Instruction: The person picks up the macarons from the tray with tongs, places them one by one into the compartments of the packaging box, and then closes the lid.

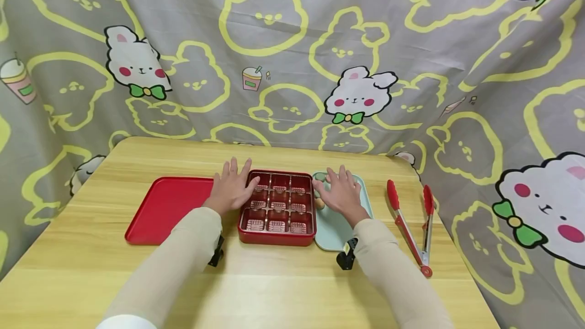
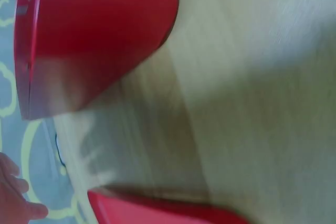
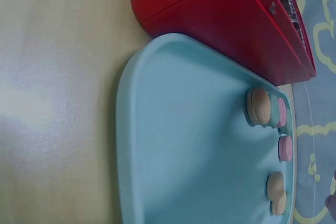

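A red square box point(image 1: 277, 237) with a clear plastic insert point(image 1: 278, 198) of several compartments sits mid-table. My left hand point(image 1: 232, 187), fingers spread, hovers by the box's left side; its fingers point(image 2: 16, 195) show at the left wrist view's lower left. My right hand point(image 1: 339, 192), also with extended fingers, is above the pale blue tray point(image 1: 330, 232) on the box's right. On that tray several macarons lie near the far end: a tan macaron point(image 3: 259, 106), a pink macaron point(image 3: 285, 148) and green ones among them. In the head view, the right hand partly hides them.
A flat red tray point(image 1: 169, 209) lies left of the box, partly covered by the left arm. Spread red-tipped tongs point(image 1: 422, 232) rest on the table's right side. Patterned curtain point(image 1: 283, 65) hangs behind the wooden table point(image 1: 274, 288).
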`<move>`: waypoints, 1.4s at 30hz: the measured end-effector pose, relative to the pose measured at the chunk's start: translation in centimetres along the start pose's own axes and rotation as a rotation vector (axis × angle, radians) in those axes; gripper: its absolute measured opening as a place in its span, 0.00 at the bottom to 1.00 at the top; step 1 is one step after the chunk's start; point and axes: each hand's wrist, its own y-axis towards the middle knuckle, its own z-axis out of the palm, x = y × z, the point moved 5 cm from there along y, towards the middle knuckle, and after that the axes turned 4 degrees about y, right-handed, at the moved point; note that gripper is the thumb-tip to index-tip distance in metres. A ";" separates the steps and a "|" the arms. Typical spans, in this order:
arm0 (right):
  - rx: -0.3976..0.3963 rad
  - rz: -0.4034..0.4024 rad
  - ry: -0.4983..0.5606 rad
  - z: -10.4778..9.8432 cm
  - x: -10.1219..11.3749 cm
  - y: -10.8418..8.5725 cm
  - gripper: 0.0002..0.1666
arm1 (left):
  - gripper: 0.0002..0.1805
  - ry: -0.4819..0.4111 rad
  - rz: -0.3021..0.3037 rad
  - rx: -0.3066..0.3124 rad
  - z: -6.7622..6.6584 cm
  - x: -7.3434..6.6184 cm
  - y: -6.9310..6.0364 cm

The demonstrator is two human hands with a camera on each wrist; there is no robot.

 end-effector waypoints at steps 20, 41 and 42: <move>-0.121 0.106 0.176 -2.4 -6.7 -3.3 0.35 | 0.35 -0.426 -0.023 0.048 2.3 -1.4 -2.8; -0.372 0.353 0.242 -4.6 -14.8 -8.9 0.35 | 0.29 -0.952 0.007 -0.093 4.6 0.0 -5.7; -0.385 0.375 0.233 -4.7 -15.1 -9.1 0.36 | 0.29 -0.964 0.005 -0.104 4.6 0.0 -5.9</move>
